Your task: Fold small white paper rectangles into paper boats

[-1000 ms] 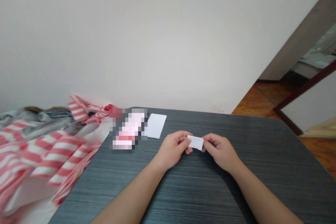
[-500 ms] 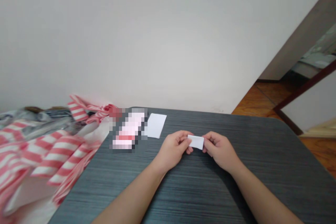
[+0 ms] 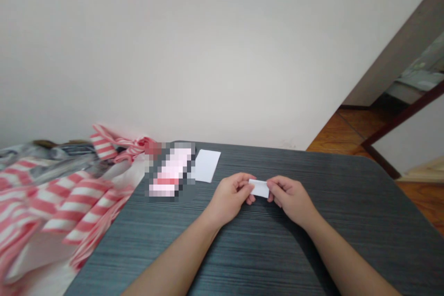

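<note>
Between my two hands is a small white piece of paper (image 3: 259, 189), held just above the dark table. My left hand (image 3: 231, 194) pinches its left edge, thumb on the near face and fingers behind. At the right edge my right hand (image 3: 290, 196) grips it the same way, the thumb near the upper right corner. The fingers behind the paper are partly hidden. To the left of my left hand, a white sheet or stack of paper (image 3: 208, 165) lies flat on the table.
A pixelated pink-and-white item with dark edges (image 3: 172, 169) lies on the dark wood-grain table (image 3: 249, 259). Left of the table, red-and-white striped cloth (image 3: 74, 199) is heaped. A pale wall (image 3: 222, 55) stands behind; a dark-red-framed panel (image 3: 409, 134) is at the right.
My right thumb and fingers have shifted slightly up and left along the paper's right edge. The left hand has barely moved; both still hold the paper.
</note>
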Demonstrator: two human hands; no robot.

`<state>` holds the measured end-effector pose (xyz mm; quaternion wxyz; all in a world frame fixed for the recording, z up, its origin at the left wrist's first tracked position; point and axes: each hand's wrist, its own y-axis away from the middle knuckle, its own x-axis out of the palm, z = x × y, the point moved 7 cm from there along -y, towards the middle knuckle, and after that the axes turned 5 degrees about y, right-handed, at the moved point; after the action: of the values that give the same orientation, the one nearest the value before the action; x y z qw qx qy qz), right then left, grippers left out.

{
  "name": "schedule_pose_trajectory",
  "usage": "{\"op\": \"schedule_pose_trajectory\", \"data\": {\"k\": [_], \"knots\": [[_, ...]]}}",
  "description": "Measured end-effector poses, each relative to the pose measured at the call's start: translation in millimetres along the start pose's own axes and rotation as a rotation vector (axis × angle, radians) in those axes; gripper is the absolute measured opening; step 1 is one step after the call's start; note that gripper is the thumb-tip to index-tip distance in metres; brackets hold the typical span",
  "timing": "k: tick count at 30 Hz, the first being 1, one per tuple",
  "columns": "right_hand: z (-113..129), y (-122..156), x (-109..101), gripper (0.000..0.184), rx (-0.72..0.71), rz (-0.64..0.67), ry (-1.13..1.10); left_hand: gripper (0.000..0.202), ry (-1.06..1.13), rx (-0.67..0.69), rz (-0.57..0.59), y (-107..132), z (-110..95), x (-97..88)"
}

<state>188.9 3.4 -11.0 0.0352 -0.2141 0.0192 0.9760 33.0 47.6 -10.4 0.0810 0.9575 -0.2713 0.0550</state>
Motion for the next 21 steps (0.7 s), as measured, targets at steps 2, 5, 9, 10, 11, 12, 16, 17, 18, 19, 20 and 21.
{"op": "schedule_pose_trajectory", "data": {"k": [2,5,9,10,11,12,16,17,18,19,20,21], "knots": [[0.7,0.1,-0.5,0.027,0.0,-0.004,0.003,0.023,-0.001,-0.001,0.006,-0.5,0.9,-0.1],[1.2,0.2,-0.3,0.031,0.0,-0.004,0.005,0.023,-0.003,-0.006,0.01,-0.9,1.8,-0.2],[0.2,0.0,0.8,0.033,-0.002,0.002,-0.003,0.024,0.008,-0.01,0.011,-0.8,2.5,0.3],[0.0,-0.2,0.9,0.032,-0.005,0.001,-0.002,0.024,0.011,-0.01,0.011,-0.8,2.6,0.3],[-0.1,-0.3,1.0,0.032,-0.006,0.0,0.003,0.024,0.012,-0.01,0.011,-0.8,2.8,0.2],[-0.2,-0.4,1.1,0.032,-0.008,-0.001,0.008,0.025,0.01,-0.012,0.013,-0.9,2.9,0.2],[0.6,-0.6,1.4,0.033,-0.015,-0.002,0.017,0.024,-0.001,-0.02,0.024,-1.1,2.9,0.4],[0.8,-0.6,1.5,0.033,-0.017,-0.001,0.017,0.023,-0.002,-0.022,0.027,-1.1,2.8,0.5],[0.7,-0.5,1.5,0.033,-0.017,-0.002,0.016,0.023,-0.001,-0.022,0.028,-1.2,2.6,0.6],[0.4,-0.4,1.6,0.033,-0.016,-0.001,0.013,0.023,0.002,-0.022,0.027,-1.2,2.5,0.6],[-0.1,-0.4,1.8,0.032,-0.015,0.001,0.008,0.022,0.006,-0.021,0.025,-1.3,2.3,0.5],[-0.8,-0.4,2.0,0.032,-0.013,0.003,0.001,0.022,0.009,-0.02,0.021,-1.3,2.2,0.2]]}}
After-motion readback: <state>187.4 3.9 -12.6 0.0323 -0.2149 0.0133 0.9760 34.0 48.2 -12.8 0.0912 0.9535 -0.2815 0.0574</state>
